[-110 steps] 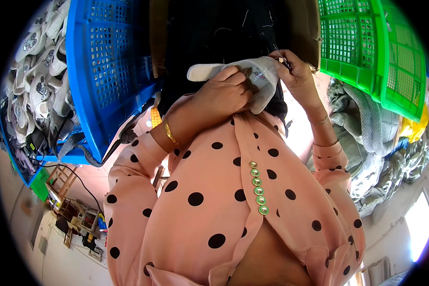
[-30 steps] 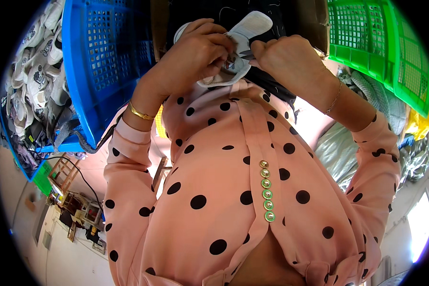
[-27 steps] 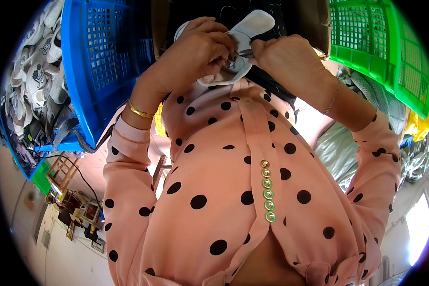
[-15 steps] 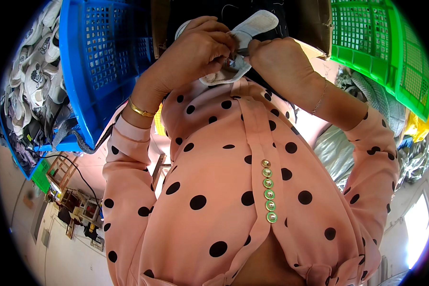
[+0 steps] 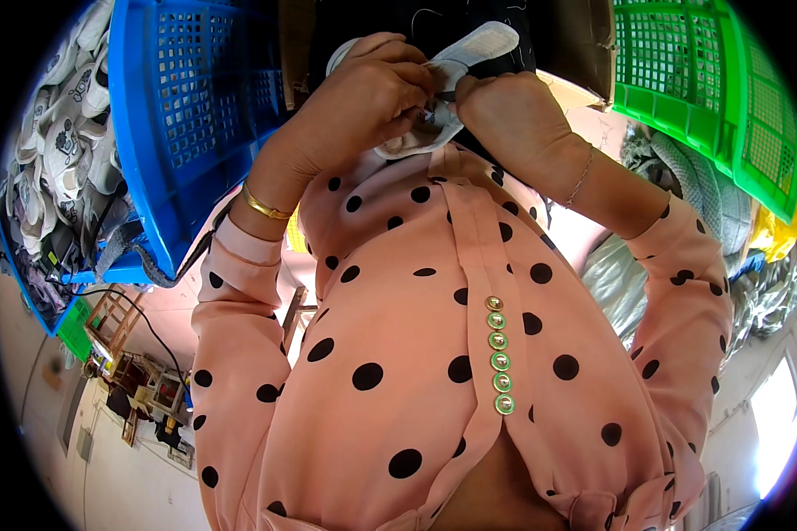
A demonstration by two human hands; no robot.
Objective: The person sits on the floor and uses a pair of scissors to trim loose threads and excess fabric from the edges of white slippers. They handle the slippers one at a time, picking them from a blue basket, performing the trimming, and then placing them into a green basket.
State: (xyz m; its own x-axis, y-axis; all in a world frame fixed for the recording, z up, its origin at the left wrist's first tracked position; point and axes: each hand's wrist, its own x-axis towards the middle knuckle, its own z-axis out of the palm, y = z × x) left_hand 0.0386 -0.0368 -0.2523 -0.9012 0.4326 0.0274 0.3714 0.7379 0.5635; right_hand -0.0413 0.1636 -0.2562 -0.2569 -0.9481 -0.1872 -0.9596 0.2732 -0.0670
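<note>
A white shoe upper is held up close in front of my pink polka-dot shirt. Its pale rounded flap sticks out to the upper right. My left hand, a gold bangle on its wrist, is closed on the upper's left side with fingers bent in a pinch. On the other side, my right hand is closed too, with thumb and forefinger against the upper's edge beneath the flap. A small shiny bit shows between the hands, too small to name. The fingertips are partly hidden.
At the left, a blue plastic crate stands by a heap of white printed shoe uppers. A green crate and a cardboard box are at the right. Grey and pale fabric pieces lie below the green crate.
My right hand has shifted slightly left, its wrist and forearm moving with it. The upper's lower opening has changed shape a little. My left hand keeps its hold almost unmoved.
</note>
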